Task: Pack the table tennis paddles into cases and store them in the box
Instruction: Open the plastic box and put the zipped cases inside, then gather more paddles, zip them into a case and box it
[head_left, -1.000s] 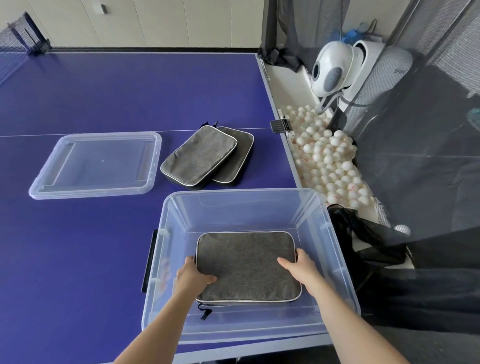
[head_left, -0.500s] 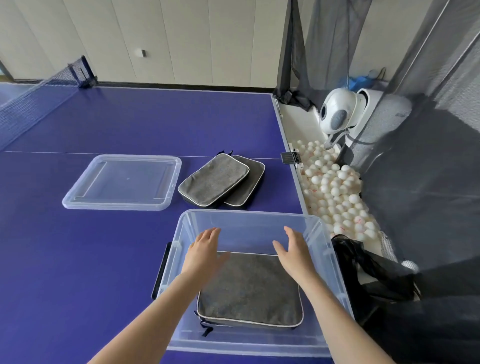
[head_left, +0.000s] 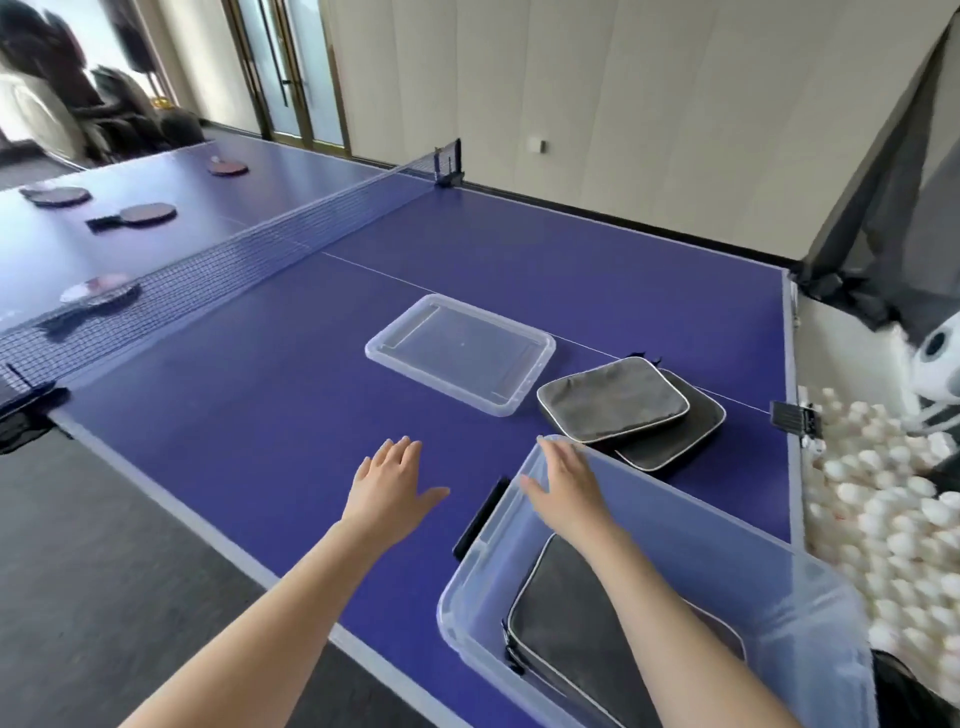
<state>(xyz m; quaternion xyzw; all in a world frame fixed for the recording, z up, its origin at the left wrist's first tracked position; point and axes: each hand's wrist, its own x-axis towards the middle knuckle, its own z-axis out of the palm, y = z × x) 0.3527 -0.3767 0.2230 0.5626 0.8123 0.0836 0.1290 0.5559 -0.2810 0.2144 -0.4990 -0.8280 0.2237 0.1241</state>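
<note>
Grey felt-like fabric covers the cases, with a thin white piping around the rounded edges. One case (head_left: 582, 639) lies flat on the bottom of our box (head_left: 769, 587), which stands on the near right corner of the tabletop (head_left: 249, 415). Two more cases (head_left: 613, 400) lie stacked and slightly shifted just behind the box, and the clear lid (head_left: 460, 353) rests beside them, upside down as it seems.

Our left hand (head_left: 389, 486) hovers flat above the tabletop, fingers spread, holding nothing. Our right hand (head_left: 563, 486) is open too, over the far left corner of the box; if it touches the rim, we cannot tell.

We judge the cases to be light and a little soft outside, stiffer if a paddle is inside, so they should not bend much. The fabric looks rough, not slippery. The best hold is probably on two opposite long edges, fingers below and thumb on top.

Beyond the net (head_left: 218, 260) several paddles (head_left: 140, 214) lie bare on the far half; they are flat, hard discs with short handles, and the handle is the natural place to take them. Clear plastic of the box looks thin and smooth, with a black latch (head_left: 480, 517) on its left side.
</note>
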